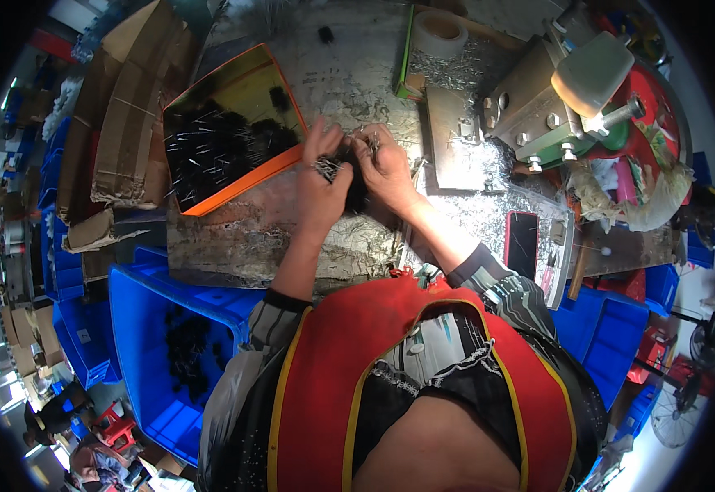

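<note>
My left hand (325,176) is closed around a bunch of small black brushes with thin silvery wire stems (325,169), its index finger raised. Close beside it, my right hand (384,168) is pinched at the fingertips, with silvery wire ends showing there; exactly what it grips is partly hidden. Black bristles (358,197) show between the two hands, just above the worn tabletop. Left of my hands, an orange-rimmed box (239,192) holds a heap of the same black bristly pieces (230,148).
Metal machinery (538,102) stands at the right, with a flat metal plate (453,135) near it. A red-edged phone (521,243) lies among scattered wire bits. Tape (439,34) sits in a far tray. Blue bins (148,353) flank me; cardboard (132,98) stands at left.
</note>
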Motion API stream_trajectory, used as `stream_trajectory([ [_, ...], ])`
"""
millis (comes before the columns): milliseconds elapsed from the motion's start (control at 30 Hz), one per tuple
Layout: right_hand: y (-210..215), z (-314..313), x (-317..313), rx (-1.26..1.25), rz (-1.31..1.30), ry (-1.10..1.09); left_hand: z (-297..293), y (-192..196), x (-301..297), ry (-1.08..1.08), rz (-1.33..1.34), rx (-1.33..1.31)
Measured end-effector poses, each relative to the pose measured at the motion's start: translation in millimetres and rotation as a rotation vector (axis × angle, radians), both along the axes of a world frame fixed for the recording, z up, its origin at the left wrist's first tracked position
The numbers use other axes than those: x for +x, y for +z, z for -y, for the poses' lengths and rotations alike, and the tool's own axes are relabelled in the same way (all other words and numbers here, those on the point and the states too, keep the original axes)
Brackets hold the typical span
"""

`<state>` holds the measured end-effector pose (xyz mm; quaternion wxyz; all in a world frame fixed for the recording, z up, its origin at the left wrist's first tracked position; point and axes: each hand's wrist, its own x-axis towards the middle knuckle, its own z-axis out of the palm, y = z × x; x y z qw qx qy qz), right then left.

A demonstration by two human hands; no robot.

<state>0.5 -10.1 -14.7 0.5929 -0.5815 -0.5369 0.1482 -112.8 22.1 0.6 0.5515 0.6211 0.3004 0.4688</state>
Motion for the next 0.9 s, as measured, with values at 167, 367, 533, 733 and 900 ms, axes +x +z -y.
stream_trajectory([
  [167, 11, 9, 4, -0.079, -0.022, 0.114, 0, -13, -5, -0.091, -0.196, 0.037],
  [367, 12, 10, 9, -0.196, -0.329, 0.198, -2, -7, -1, -0.122, -0.202, 0.043],
  [533, 22, 16, 9, -0.223, -0.363, 0.248, -2, -9, 0, -0.146, -0.123, -0.003],
  [733, 18, 18, 13, -0.226, -0.267, 0.252, 6, -5, 3, -0.077, -0.098, -0.001],
  [900, 20, 23, 11, -0.156, -0.206, 0.277, 0, -9, 0, -0.127, -0.175, 0.064],
])
